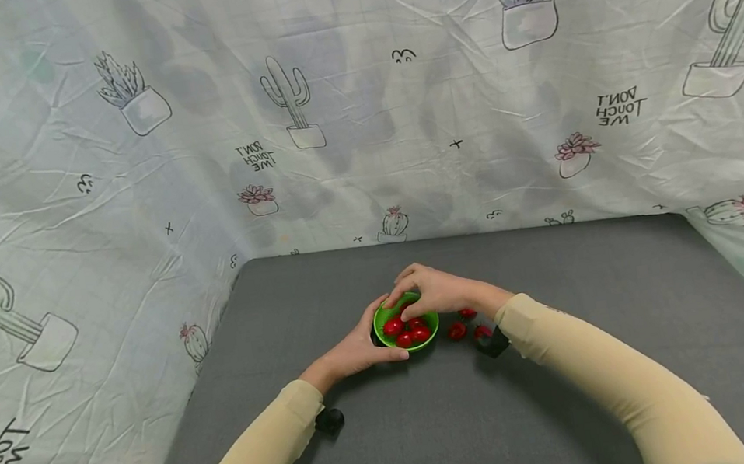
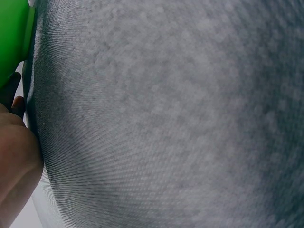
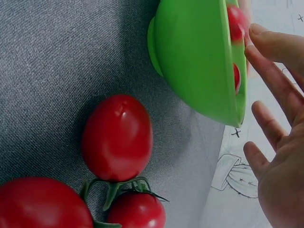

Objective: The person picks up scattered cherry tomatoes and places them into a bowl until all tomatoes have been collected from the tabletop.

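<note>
Left hand (image 1: 357,347) clamped on the left side of the green bowl (image 3: 194,61), thumb along the near rim; bowl rests on the grey table (image 1: 405,431), red tomatoes (image 1: 404,339) inside; right hand (image 1: 439,290) over the bowl from its right, fingers apart and bent loosely downward, contact with a tomato cannot be told; three loose tomatoes (image 1: 457,330) lie just right of the bowl, toward the right wrist, clearly the nearer hand's side; the egg-shaped one is only slightly elongated, so its axis should matter little; table continues rightward and nearward, edges well apart from the bowl.
</note>
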{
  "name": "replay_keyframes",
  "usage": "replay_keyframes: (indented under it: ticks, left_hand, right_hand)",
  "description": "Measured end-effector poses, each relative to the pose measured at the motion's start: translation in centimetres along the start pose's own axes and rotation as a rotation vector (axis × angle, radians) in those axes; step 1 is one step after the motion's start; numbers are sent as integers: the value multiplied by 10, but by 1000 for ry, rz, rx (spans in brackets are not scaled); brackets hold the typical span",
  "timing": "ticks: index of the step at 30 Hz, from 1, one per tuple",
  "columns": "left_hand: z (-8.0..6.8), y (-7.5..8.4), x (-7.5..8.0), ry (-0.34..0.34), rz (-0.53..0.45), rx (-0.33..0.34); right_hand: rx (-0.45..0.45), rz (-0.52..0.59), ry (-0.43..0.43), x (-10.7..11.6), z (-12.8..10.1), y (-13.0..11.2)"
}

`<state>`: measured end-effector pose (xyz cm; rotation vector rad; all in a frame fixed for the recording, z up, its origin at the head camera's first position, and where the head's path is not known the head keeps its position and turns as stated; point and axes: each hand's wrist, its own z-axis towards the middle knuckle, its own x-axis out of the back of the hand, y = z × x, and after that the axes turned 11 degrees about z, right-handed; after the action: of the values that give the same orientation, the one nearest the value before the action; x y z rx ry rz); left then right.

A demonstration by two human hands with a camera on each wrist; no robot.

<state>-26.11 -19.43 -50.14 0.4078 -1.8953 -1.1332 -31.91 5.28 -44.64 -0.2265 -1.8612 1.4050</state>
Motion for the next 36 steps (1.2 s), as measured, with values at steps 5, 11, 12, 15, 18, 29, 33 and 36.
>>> replay_keyframes:
  ticks: [5,11,12,15,18,29,33,36]
  left_hand:
    - [0,2,0,5,-7,-3]
    - [1,2,0,9,8,3]
    - [1,2,0,9,11,7]
    - [1,3,0,8,10,10]
    - [1,3,0,8,4,1]
    - [2,2,-1,23,5,17]
    - [2,2,-1,28,5,19]
    - [2,3,-1,32,7,20]
  right_hand:
    - [0,17,11,3,-3,-2]
    - [24,25,32,7,-8,-5]
    - [30,24,37,8,-9,-5]
    - [43,19,54,10,-11,-5]
    - [49,8,71,12,-15,-3]
    - [14,27,151,21,-36,-8]
    - [11,45,216,24,-44,-7]
    - [21,43,256,26,-49,-6]
